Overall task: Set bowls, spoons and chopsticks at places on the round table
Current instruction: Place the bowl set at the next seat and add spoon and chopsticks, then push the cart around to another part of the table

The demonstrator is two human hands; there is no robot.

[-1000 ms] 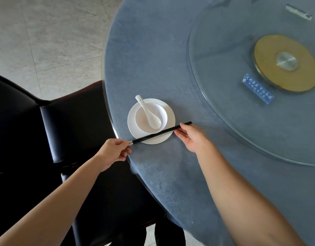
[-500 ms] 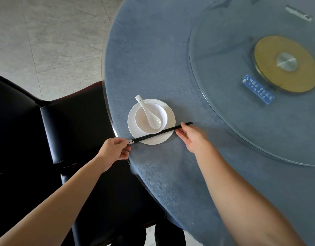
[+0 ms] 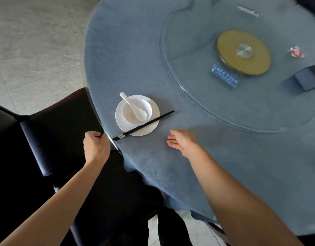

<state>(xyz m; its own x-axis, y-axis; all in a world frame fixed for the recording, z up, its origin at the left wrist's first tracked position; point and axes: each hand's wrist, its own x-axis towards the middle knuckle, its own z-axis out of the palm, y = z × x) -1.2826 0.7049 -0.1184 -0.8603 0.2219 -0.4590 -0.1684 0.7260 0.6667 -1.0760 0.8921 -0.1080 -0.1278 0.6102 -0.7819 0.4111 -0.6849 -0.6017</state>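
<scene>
pale tiled floor [image 3: 28, 41]; 1 black, perhaps leather, chair [image 3: 51, 132].

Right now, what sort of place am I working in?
Probably a restaurant or banquet room: a cloth-covered round table, a glass lazy Susan carrying a blue sign, and a black padded chair at the set place.

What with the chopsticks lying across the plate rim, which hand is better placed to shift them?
Probably right: the right hand is open above the table near the chopsticks; the left hand is curled beyond the table's edge.
</scene>
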